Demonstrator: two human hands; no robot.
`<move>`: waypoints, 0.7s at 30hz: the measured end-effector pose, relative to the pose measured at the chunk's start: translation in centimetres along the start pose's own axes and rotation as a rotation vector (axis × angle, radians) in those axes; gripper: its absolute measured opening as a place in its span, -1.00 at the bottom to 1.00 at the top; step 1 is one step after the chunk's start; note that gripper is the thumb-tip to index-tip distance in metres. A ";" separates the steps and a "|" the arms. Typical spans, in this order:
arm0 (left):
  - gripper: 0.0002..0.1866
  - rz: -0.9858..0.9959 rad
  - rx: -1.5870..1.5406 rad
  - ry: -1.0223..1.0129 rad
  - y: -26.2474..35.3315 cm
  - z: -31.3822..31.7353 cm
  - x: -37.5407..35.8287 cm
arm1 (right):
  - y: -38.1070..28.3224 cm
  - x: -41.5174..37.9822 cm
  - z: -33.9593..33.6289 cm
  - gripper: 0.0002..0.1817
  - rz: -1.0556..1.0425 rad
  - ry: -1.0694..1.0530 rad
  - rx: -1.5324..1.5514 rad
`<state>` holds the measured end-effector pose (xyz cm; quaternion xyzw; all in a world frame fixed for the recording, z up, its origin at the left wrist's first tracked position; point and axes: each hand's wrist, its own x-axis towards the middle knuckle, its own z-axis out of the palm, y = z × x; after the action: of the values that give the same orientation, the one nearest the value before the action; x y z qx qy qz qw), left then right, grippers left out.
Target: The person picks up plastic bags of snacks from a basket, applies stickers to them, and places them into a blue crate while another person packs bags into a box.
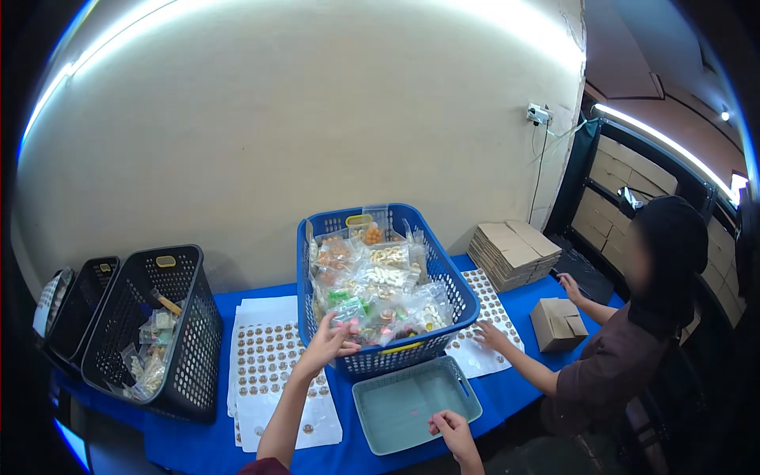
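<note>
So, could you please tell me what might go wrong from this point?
1. The blue basket is heaped with loose snack packets; the left hand reaching in at the rim could tip some out.
2. The sticker sheets lie under that forearm and could be dragged or creased.
3. The right hand only touches the teal tray near the table edge, so it could slide.

Two black baskets (166, 332) stand left on the blue tablecloth (198, 443), sticker sheets (265, 360) beside them, flat cardboard stacked (513, 252) right.
</note>
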<state>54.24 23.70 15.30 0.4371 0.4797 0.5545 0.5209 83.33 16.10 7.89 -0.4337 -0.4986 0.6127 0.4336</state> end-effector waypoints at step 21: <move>-0.72 0.283 0.624 0.446 13.8 -23.1 -24.1 | 2.9 3.9 21.7 -0.79 -0.085 -0.304 -0.252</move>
<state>31.08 -2.04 25.68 0.5049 0.6613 0.5297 0.1650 61.13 14.43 7.37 -0.3658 -0.6488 0.5850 0.3211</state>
